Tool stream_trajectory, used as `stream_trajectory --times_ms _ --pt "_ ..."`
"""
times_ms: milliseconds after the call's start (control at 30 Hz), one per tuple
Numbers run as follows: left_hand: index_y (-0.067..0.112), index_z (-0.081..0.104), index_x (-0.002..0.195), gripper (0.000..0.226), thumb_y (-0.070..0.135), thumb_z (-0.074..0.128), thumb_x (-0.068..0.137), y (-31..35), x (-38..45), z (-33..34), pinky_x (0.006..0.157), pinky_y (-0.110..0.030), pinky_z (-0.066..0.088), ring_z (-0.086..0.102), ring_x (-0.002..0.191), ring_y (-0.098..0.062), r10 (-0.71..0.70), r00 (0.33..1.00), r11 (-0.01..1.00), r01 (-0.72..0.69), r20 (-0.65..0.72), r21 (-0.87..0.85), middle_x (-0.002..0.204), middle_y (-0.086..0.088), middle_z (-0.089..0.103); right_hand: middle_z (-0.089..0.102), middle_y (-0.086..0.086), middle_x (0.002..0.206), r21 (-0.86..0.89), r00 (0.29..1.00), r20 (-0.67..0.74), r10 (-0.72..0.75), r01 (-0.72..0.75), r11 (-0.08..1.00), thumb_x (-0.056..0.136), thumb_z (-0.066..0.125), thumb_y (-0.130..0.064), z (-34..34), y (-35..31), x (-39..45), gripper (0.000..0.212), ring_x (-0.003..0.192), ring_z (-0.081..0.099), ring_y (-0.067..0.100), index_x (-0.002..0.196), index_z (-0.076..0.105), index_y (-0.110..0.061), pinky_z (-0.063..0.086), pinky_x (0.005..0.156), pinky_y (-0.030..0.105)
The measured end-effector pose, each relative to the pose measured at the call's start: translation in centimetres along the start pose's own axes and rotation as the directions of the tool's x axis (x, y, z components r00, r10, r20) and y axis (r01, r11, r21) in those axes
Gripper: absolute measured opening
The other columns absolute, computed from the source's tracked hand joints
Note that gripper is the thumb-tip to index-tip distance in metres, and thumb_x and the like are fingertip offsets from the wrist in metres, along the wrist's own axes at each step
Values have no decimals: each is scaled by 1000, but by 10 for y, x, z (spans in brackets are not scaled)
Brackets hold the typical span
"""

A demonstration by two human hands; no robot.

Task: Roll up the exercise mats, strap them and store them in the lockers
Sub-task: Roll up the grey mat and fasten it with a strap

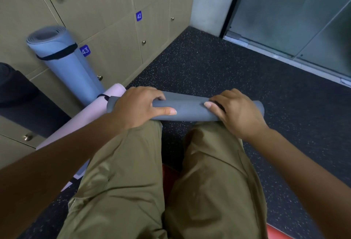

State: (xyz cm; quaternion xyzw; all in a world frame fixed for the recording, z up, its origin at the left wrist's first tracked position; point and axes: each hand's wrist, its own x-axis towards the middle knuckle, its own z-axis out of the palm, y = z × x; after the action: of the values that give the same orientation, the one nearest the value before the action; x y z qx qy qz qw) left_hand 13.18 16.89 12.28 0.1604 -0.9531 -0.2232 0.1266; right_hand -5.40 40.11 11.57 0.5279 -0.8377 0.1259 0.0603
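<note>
Right now the grey mat (pixel 187 108) lies rolled across the person's knees, with the left hand (pixel 139 106) curled over one end and the right hand (pixel 237 111) gripping the other, a dark strap (pixel 218 105) seemingly under its fingers. If either grip loosens before the strap is fastened, the roll would likely spring open or slide off onto the floor (pixel 237 64). The lockers (pixel 114 30) are all closed.

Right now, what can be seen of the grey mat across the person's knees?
The grey mat is rolled into a tight tube, matte and foam-like, lying sideways across both knees. The left hand grips its left part; the right hand grips its right part, where a dark strap shows under the fingers. Its left end lies against a pink mat.
</note>
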Motion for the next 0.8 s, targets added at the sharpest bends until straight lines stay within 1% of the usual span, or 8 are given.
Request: stream_trajectory --times_ms 100,167,333,467,533,600,667,800 --pt "30 74 83 38 68 74 79 -1 14 -8 66 -10 38 53 64 8 -56 992 997 61 111 -43 68 11 60 64 6 101 -102 997 -63 35 -42 994 103 21 -64 6 -4 -2 71 95 55 28 112 71 -15 48 82 44" --pt "29 75 84 36 64 74 81 -3 24 -12 64 -5 35 52 65 10 -78 974 994 93 214 -61 75 6 67 64 7 99 -149 999 -42 30 -36 988 97 18 -76 10 -3 0 82 94 56 29 109 69 -13 47 81 45" --pt "27 75 85 40 67 73 80 -6 38 -14 64 -16 36 56 71 -2 -124 946 983 159 299 -94 87 3 72 66 2 91 -76 1000 -8 -24 24 997 73 22 -98 12 10 12 98 89 60 25 101 70 -16 45 72 38" --pt "31 73 92 25 55 76 85 0 30 -10 70 -3 33 56 85 12 -63 989 987 82 132 -139 88 17 68 64 -5 85 23 988 137 70 -74 997 61 18 -104 6 10 26 97 85 57 18 91 66 -25 41 63 37" --pt "27 74 96 24 50 72 91 4 23 -3 72 -11 33 58 86 5 -2 1000 997 0 -19 -81 92 13 70 61 -6 76 68 974 208 86 -102 992 61 22 -104 3 13 34 90 75 58 18 80 61 -25 46 61 39" --pt "22 75 101 38 56 58 97 3 18 8 77 -25 37 64 90 -13 69 989 997 -63 -129 52 95 6 71 60 -4 70 122 949 302 92 -134 983 64 30 -101 0 16 42 88 68 58 18 75 60 -19 47 62 41" --pt "15 72 107 60 67 44 94 -4 13 21 78 -40 47 65 86 -27 163 977 969 -132 -140 208 93 -2 71 57 -2 64 163 915 393 89 -165 973 61 35 -99 -2 21 49 90 61 53 18 71 58 -13 42 59 39" --pt "10 65 102 83 85 34 86 -14 14 36 69 -42 44 60 76 -29 288 952 859 -209 -104 467 85 -5 64 54 3 64 191 864 502 50 -167 967 57 32 -105 -2 25 63 103 62 53 22 73 60 -7 41 62 39"
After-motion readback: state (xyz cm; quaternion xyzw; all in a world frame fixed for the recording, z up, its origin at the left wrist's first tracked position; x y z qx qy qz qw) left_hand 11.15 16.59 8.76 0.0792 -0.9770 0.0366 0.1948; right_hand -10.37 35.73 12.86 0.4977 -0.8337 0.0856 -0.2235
